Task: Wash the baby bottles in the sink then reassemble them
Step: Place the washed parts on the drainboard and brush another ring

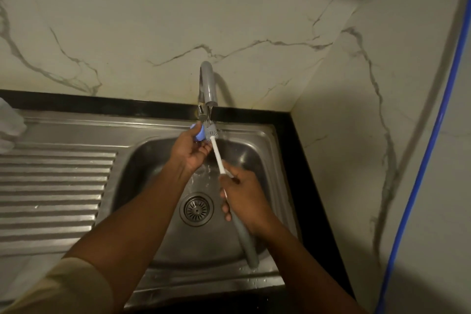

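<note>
Gripping a blue bottle part [198, 132] in left hand [190, 151], brush handle [218, 158] in right hand [243, 199]

A black stone table [285, 135] carries an inset stainless steel sink unit [76, 130]. The unit's ribbed drainboard [51, 186] takes the left side and its rounded basin [142, 160] the right, with a round slotted metal drain strainer [196, 209] in the basin floor. A crumpled white cloth [10, 127] lies at the drainboard's far left. A curved grey tap [207, 84] rises at the back rim.
</note>
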`<state>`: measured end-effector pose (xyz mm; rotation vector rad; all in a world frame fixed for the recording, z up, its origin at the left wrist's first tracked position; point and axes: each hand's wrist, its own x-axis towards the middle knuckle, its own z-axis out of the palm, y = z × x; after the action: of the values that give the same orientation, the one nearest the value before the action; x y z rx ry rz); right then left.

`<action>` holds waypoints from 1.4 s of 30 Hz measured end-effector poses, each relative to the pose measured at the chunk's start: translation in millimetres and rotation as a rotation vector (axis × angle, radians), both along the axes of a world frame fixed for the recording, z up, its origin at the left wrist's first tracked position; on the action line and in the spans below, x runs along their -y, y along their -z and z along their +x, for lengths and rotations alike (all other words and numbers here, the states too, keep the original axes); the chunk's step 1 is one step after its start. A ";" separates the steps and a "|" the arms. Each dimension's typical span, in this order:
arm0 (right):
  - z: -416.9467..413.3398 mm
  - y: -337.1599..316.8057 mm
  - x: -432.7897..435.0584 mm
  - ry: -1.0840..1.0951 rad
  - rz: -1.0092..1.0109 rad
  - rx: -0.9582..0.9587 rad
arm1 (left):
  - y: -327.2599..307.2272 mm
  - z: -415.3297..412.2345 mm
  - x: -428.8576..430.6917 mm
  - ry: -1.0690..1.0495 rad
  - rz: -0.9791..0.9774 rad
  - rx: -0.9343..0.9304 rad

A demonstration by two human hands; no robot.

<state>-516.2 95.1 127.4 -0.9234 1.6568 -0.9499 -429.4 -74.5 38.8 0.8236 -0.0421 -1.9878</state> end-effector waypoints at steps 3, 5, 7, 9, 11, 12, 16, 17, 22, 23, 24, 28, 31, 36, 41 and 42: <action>-1.2 4.5 -4.5 0.030 0.002 -0.012 | -2.1 0.1 -4.0 0.055 -0.029 0.067; -7.5 5.0 11.0 0.074 -0.005 -0.037 | -3.3 -6.8 -12.1 0.173 -0.098 0.128; -9.1 2.8 19.4 0.044 -0.011 -0.059 | -2.5 -9.4 -13.7 0.179 -0.087 0.134; -3.3 1.7 9.3 -0.017 0.025 -0.063 | -1.3 -5.3 -5.6 0.064 -0.002 0.083; 4.7 2.2 -7.2 -0.067 0.050 -0.064 | 2.2 3.8 3.2 0.003 0.007 0.104; 5.7 3.3 -9.0 -0.061 0.050 -0.064 | 3.5 5.3 3.6 0.010 -0.005 0.133; -1.2 3.3 19.2 0.061 -0.023 -0.095 | 0.4 -5.7 -11.8 0.170 -0.074 0.188; -0.7 2.7 23.6 0.063 -0.026 -0.095 | -0.7 -8.5 -15.3 0.168 -0.073 0.177; 17.3 0.3 -8.4 -0.082 0.088 -0.095 | 5.3 3.6 -4.4 -0.015 0.037 0.066; 17.0 0.4 -8.4 -0.064 0.079 -0.084 | 4.8 4.9 -4.9 -0.012 0.032 0.087; 14.4 0.9 -2.7 -0.022 0.060 -0.070 | 3.6 4.1 -6.3 0.004 0.020 0.102; 7.5 -0.9 23.8 0.065 0.027 -0.070 | -4.6 -1.5 -14.7 0.084 -0.039 0.121; 14.1 0.7 2.7 0.015 0.022 -0.091 | -3.0 1.7 -10.3 0.065 -0.065 0.169; 6.8 1.9 5.1 0.044 0.015 -0.125 | 6.4 -5.0 -19.3 0.147 -0.141 0.203; -1.1 -1.5 9.3 -0.002 0.040 -0.125 | 1.2 -6.9 -16.7 0.066 -0.057 0.132; 2.8 -3.2 -1.5 -0.031 0.033 -0.125 | 1.7 -1.9 -12.9 0.045 -0.045 0.148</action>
<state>-513.4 96.6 130.6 -1.0008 1.7530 -0.8568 -431.3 -61.6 37.1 0.9467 -0.1920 -1.9574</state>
